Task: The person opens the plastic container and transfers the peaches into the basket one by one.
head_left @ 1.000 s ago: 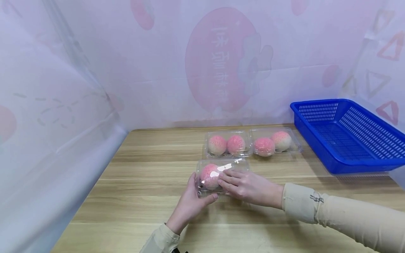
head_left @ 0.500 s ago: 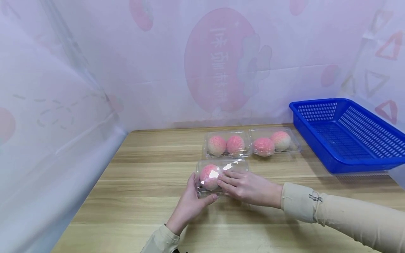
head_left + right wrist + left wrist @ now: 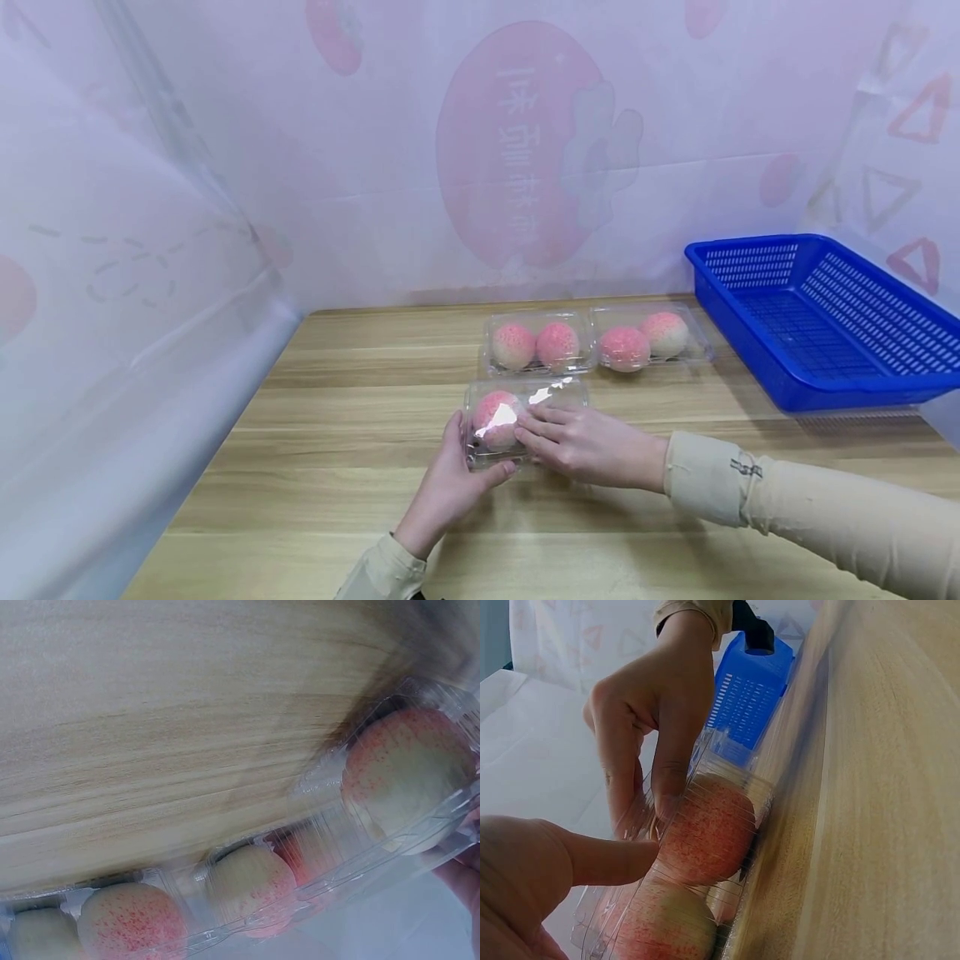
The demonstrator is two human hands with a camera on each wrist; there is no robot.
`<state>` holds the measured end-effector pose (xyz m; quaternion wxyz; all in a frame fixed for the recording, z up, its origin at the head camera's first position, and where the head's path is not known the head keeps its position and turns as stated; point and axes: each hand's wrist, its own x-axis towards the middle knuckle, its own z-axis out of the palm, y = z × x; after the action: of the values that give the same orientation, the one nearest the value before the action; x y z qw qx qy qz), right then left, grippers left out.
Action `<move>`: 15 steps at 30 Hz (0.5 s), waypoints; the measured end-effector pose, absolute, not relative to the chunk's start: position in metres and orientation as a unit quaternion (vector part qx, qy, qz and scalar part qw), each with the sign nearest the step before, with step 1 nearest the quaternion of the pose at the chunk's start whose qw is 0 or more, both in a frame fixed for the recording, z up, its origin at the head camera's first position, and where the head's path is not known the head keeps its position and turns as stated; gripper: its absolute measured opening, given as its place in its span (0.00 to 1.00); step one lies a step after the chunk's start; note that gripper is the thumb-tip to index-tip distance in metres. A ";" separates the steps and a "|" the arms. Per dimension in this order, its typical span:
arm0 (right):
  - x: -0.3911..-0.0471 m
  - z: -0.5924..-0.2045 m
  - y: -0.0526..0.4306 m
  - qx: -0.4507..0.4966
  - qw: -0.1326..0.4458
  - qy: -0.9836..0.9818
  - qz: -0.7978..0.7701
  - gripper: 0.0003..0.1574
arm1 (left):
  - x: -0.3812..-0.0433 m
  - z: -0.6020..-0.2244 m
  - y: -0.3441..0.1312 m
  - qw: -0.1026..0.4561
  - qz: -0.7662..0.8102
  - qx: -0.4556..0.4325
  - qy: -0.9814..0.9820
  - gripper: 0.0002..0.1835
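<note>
Head view: near clr box [image 3: 546, 392] sitting on table [image 3: 315, 475]

L hand [image 3: 454, 473] is gripping left end; R hand [image 3: 588, 446] is pinching near edge, thumb vs fingers. 2 clr boxes [image 3: 626, 315] are sitting just beyond; blue basket [image 3: 757, 354] is standing far R.

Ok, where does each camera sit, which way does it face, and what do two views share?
Head: on the head, facing forward and down at the table, box and basket; left hand and right hand show.
Left wrist: on that wrist, facing along the box toward the basket; own thumb at left, right hand at top.
Right wrist: on that wrist, facing across the table to the box and others, roughly upside down; part of a hand at right, whose is unclear.
Shared: head and left wrist both show box, basket, both hands.
</note>
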<state>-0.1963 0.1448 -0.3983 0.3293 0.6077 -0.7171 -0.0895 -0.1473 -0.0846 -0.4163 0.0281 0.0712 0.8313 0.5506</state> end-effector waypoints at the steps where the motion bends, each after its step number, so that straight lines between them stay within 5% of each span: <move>1: -0.196 -0.398 0.145 0.608 0.328 -0.718 -0.086 0.22 | -0.147 -0.416 -0.085 0.028 0.549 0.071 0.832 0.58; 15: -0.197 -0.398 0.143 0.604 0.324 -0.723 -0.086 0.23 | -0.146 -0.415 -0.085 0.019 0.553 0.072 0.830 0.60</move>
<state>-0.1966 0.1427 -0.3979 0.3242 0.6037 -0.7232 -0.0862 -0.1458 -0.0846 -0.4150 0.0194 0.0718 0.8298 0.5530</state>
